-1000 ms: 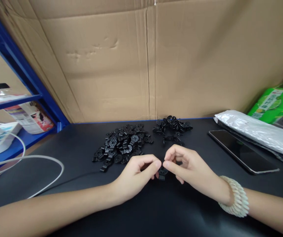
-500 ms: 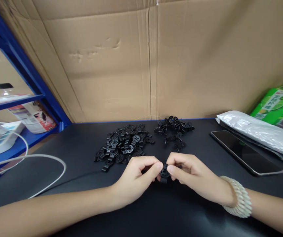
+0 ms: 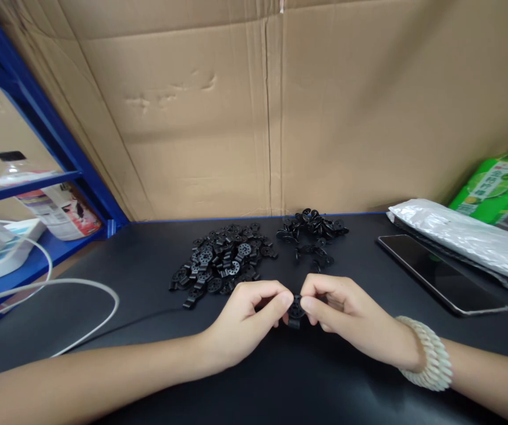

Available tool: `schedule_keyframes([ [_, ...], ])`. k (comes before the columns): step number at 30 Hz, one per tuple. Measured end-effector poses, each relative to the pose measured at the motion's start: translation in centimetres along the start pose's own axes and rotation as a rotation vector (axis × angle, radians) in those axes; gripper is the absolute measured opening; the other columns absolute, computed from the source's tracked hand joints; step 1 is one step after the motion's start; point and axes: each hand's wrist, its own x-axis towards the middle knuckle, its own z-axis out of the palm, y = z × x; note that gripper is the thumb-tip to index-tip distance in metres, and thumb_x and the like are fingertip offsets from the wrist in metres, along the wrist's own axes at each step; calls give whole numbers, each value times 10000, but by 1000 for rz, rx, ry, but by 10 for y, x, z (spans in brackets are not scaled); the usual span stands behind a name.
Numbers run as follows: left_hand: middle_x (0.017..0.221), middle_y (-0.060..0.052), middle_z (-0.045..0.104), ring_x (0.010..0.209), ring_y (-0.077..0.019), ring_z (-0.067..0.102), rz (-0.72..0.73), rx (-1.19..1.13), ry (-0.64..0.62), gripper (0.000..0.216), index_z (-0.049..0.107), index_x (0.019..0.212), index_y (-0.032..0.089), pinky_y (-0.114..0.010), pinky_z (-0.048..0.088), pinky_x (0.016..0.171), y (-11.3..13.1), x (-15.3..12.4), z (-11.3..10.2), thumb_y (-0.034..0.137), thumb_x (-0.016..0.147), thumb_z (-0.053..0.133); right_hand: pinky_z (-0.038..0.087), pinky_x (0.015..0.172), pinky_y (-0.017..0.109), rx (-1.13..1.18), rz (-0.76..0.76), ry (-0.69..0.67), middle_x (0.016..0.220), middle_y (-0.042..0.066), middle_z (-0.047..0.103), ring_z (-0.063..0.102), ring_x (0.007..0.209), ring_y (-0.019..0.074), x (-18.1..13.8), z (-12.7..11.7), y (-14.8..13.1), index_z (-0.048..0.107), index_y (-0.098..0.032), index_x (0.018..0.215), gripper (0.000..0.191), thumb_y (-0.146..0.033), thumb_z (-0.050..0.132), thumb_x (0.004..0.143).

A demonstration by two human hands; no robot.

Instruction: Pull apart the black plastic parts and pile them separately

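Between my two hands is a small black plastic clip (image 3: 297,308) with a round, holed disc and a short tab pointing down. My left hand (image 3: 254,319) pinches its left edge between thumb and forefinger. From the other side, my right hand (image 3: 346,316), with a pale coiled band at the wrist, grips the right edge the same way. Fingertips cover both sides of the disc. Behind my left hand lies a heap of similar black clips with tabs (image 3: 225,260). Farther back, beyond my right hand, a smaller pile of black round discs (image 3: 311,226) is spread out.
On the right of the black table (image 3: 138,260) lie a phone (image 3: 442,273) and a silvery plastic bag (image 3: 475,236), with a green package (image 3: 492,183) behind. A white cable (image 3: 114,298) loops in at left, near a blue shelf (image 3: 65,177) holding a bottle (image 3: 54,203). Cardboard (image 3: 192,118) stands behind.
Both hands stay in nearly the same place with the clip between them. The piles have not visibly changed.
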Motion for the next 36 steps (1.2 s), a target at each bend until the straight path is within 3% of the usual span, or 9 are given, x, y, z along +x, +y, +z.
schedule_keyframes([
  [16, 580, 18, 539, 572, -100, 495, 23, 54, 29, 351, 564, 606, 141, -199, 393, 572, -2, -4, 2, 266, 921, 472, 349, 513, 213, -13, -24, 23, 615, -29, 501, 439, 552, 94, 3, 2, -1, 470, -183, 676, 254, -279, 491, 910],
  [22, 665, 8, 563, 604, -109, 505, -23, -34, 61, 225, 635, 780, 131, -212, 430, 579, 1, -1, 1, 281, 895, 512, 306, 446, 190, 135, 29, 2, 631, -33, 507, 387, 493, 65, 2, 1, 1, 501, -176, 713, 293, -400, 551, 895],
  [25, 733, -19, 623, 663, -131, 561, 38, 87, 107, 174, 658, 804, 130, -229, 462, 619, 19, 10, -22, 267, 853, 562, 298, 441, 190, 231, 49, -5, 654, -26, 515, 373, 494, 62, 3, 0, 1, 523, -171, 784, 317, -463, 515, 906],
  [29, 844, -58, 706, 787, -178, 634, 115, 463, 156, 192, 717, 811, 138, -268, 484, 727, 45, 28, -81, 292, 810, 603, 278, 441, 193, 280, 102, -9, 649, -24, 509, 354, 496, 64, 5, 0, 3, 534, -163, 801, 338, -487, 515, 897],
  [33, 800, -49, 752, 747, -187, 656, -56, 826, 119, 209, 744, 811, 160, -277, 473, 714, 50, 39, -138, 303, 792, 594, 275, 451, 203, 252, 110, -20, 645, -16, 518, 370, 516, 78, 6, 1, 2, 543, -167, 773, 338, -484, 525, 889],
  [36, 788, -49, 761, 738, -183, 666, -169, 957, 10, 203, 752, 813, 159, -256, 455, 685, 42, 43, -160, 252, 789, 573, 275, 460, 211, 219, 111, -27, 645, -11, 522, 376, 521, 82, 5, 1, 2, 543, -169, 758, 335, -471, 512, 898],
])
